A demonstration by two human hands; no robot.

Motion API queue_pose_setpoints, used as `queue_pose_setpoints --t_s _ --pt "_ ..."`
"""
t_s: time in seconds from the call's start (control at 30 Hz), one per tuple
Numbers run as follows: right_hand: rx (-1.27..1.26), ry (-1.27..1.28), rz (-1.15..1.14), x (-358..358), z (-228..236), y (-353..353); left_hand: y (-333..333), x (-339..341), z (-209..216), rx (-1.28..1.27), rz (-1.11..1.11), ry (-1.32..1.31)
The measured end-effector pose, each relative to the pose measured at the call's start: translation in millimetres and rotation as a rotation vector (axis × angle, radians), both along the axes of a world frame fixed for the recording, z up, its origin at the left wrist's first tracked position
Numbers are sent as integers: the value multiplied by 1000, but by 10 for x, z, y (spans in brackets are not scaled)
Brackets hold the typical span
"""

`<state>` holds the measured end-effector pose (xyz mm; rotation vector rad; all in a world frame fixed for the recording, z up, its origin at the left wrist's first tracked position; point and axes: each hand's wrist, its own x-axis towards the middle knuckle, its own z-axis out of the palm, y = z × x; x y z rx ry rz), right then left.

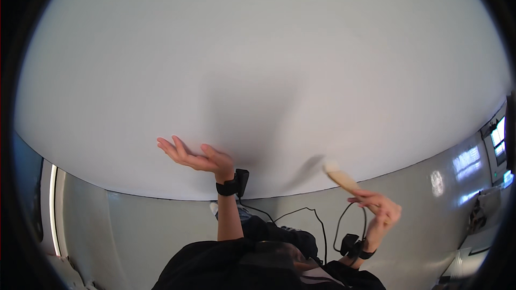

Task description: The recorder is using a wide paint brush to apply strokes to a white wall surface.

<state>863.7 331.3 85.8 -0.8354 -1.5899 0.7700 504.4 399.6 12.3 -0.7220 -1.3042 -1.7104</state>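
A pale brush (344,181) with a light wooden-looking handle and a whitish head is gripped by my right hand (382,212). Its head points up and to the left, over a large plain white surface (344,37). The brush's shadow falls beside the head; whether they touch, I cannot tell. My left hand (196,156) is held out in front of the same surface, fingers spread and nothing in it.
Black straps with small dark boxes circle both wrists, the left box (242,182) and the right box (350,244). Thin black cables (317,216) loop between them in front of my body. Grey floor (156,225) shows below the white surface. Furniture and bright windows (499,134) stand far right.
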Motion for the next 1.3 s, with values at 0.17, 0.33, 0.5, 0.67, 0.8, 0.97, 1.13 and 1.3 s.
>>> queue_pose_setpoints --t_s 0.17,0.33,0.5,0.67,0.8,0.97,1.13,1.3 --pt "459 30 -14 165 194 15 -24 -14 13 -8 1 7" --pt "667 12 -144 -114 252 199 -12 -2 16 0 -2 18" --pt "509 -142 -265 -387 228 290 -27 7 25 -3 -19 8" --pt "422 -134 -194 -323 115 166 -11 13 48 -4 -38 20" --pt "260 -109 -93 -290 -14 126 -12 4 58 -11 -29 37" --pt "-121 -316 -110 -240 -50 1 -9 0 41 -1 -30 37" --pt "130 -58 -114 -66 -32 -75 13 3 33 10 -36 30" --pt "553 48 -166 -43 53 107 -4 -22 26 -2 -9 23"
